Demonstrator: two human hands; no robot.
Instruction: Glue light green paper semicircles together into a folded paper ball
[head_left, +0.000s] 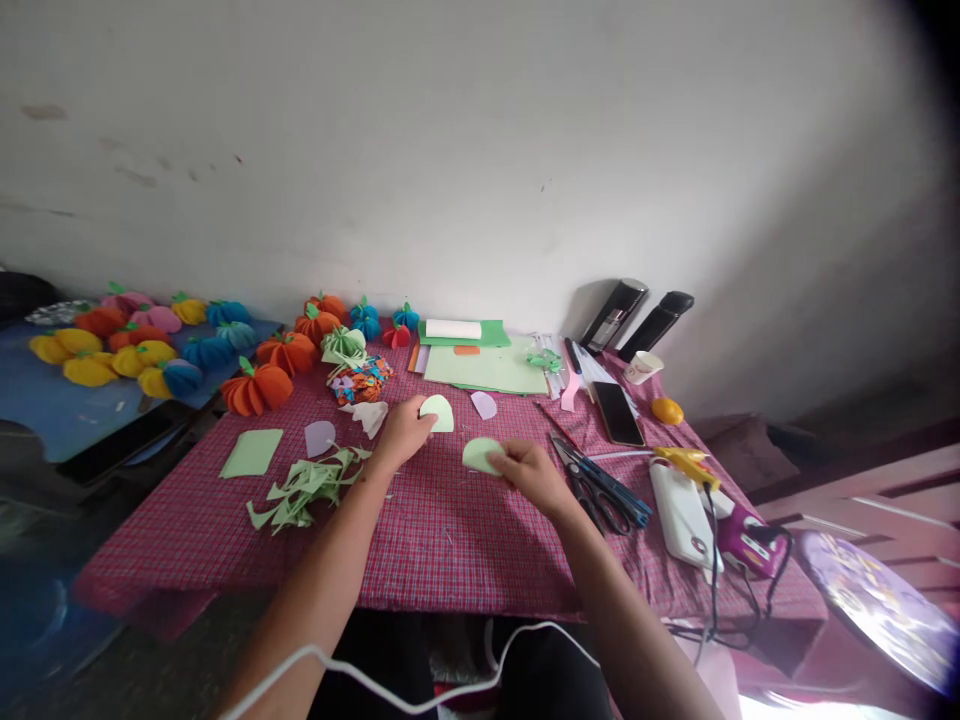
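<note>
Above checked cloth (450,560), both hands (409,430) (531,472) reach forward, pinching green cutouts (439,412).

From here the left hand (406,430) covers part of the pale green piece (438,413) it pinches, and the right hand's fingertips hide one end of another (481,455). The forearms run out of view at the bottom, as does the white cord (390,702). Past the tabletop's (465,560) left edge, a dark object (24,296) is cut off at the side. The printing on the black bottle (615,315) is too small to read, and the blue shape (45,610) low down is blurred.
</note>
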